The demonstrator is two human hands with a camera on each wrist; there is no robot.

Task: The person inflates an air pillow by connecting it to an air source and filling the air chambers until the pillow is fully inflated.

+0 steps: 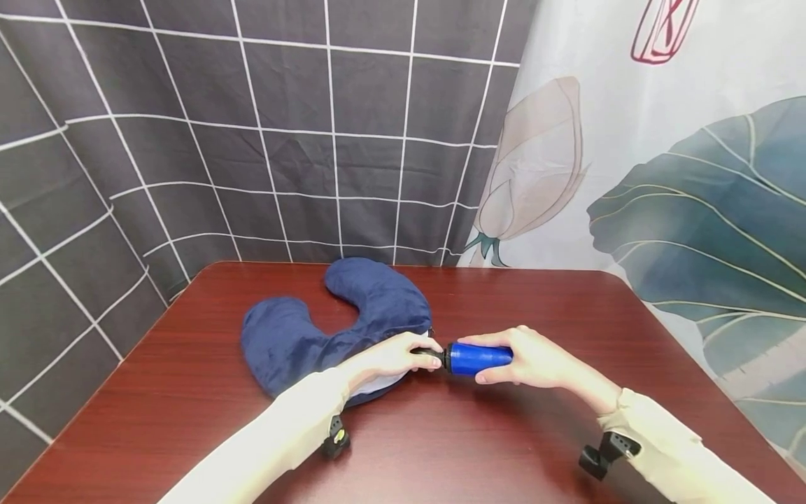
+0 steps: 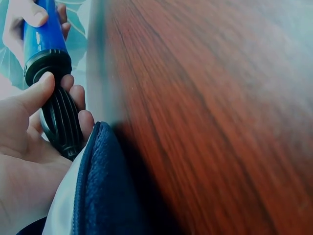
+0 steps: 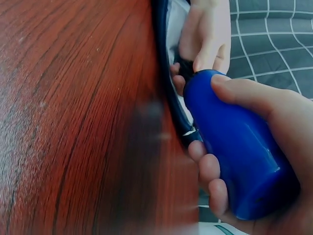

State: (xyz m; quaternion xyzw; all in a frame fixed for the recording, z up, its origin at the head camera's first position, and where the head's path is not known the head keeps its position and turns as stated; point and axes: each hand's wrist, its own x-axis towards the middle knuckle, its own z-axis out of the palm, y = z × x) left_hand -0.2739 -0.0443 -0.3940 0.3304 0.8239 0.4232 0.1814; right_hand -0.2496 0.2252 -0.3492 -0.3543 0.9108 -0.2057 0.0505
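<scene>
My right hand (image 1: 535, 357) grips the blue barrel of a hand pump (image 1: 475, 359), thumb on one side and fingers curled round the other. The pump's black ribbed handle (image 2: 63, 120) lies in my left hand (image 1: 399, 355), pinched between thumb and fingers. It is held roughly level, its barrel to the right, just above the table. Beneath and beside my left hand lies a navy U-shaped neck pillow (image 1: 393, 297). Its zipper (image 2: 78, 205) is undone along the near edge, and white lining (image 3: 175, 24) shows there. The barrel's far end is partly hidden in my right palm.
The pillow rests on a reddish-brown wooden table (image 1: 504, 434), with its rounded ends toward the back left. A dark grid-patterned curtain (image 1: 283, 91) hangs behind and at the left. At the right hangs a pale curtain (image 1: 604, 126) with large leaf prints.
</scene>
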